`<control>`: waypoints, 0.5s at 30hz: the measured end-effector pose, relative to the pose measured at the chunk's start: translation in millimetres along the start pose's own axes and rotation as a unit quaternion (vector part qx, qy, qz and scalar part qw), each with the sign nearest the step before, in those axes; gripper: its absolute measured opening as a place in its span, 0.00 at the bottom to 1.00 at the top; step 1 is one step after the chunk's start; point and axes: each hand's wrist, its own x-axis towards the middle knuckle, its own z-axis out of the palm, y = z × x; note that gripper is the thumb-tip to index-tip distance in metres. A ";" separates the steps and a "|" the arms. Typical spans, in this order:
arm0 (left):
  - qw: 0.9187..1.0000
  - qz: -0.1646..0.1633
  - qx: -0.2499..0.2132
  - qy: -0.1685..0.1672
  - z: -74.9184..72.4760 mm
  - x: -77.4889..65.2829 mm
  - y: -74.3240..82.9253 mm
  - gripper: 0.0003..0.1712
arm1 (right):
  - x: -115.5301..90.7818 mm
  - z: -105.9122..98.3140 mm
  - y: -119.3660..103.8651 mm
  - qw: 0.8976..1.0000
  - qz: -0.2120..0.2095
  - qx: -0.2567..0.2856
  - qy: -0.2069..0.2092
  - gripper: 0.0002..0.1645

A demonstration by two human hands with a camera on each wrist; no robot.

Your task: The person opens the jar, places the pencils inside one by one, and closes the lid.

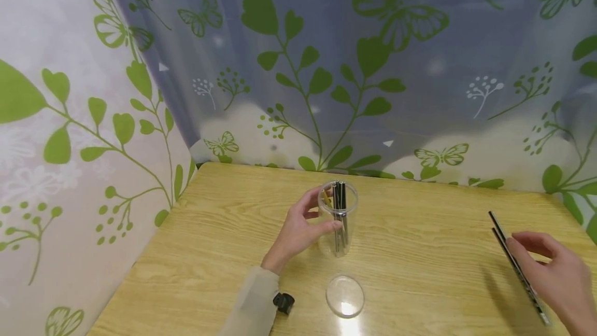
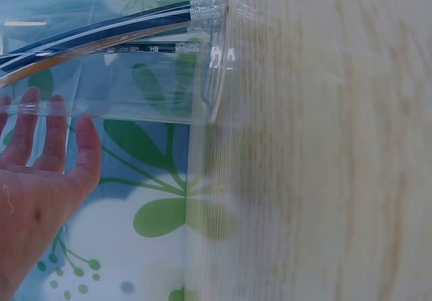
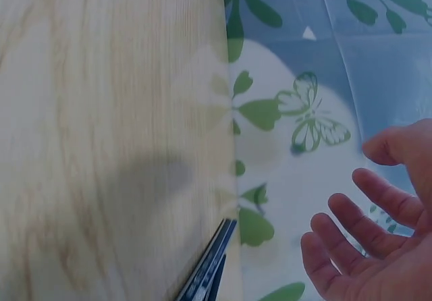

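My left hand [image 1: 305, 227] is at a clear cylindrical jar [image 1: 352, 227], thumb on its near side and fingers round the far side. Inside the jar stand several dark pencils [image 1: 339, 206] and an orange-yellow one [image 1: 327, 198]; the left wrist view shows their silvery ends and "HB" on one dark pencil [image 2: 145, 48]. My right hand [image 1: 552, 268] is over two dark pencils [image 1: 515, 266] at the table's right side. In the right wrist view its fingers [image 3: 341, 247] are relaxed and bare, apart from the pencils [image 3: 206, 267].
A round clear lid [image 1: 345, 296] lies on the wood-grain table [image 1: 420, 253], nearer me than the jar. Curtains printed with leaves and butterflies [image 1: 289, 118] hang along the table's back and left sides. A black device [image 1: 283, 302] shows at my left sleeve.
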 end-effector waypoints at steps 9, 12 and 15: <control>1.000 -0.001 -0.003 -0.003 0.0 0.2 0.8 0.44 | 5.5 -7.7 22.3 0.998 0.052 0.028 0.000 0.21; 1.000 -0.001 -0.003 -0.004 0.0 0.1 1.5 0.44 | 5.2 -7.0 36.7 0.995 0.022 0.096 0.017 0.07; 1.000 -0.001 -0.002 -0.006 -0.2 0.1 1.6 0.44 | 3.9 -5.6 50.9 0.991 0.008 0.130 0.009 0.23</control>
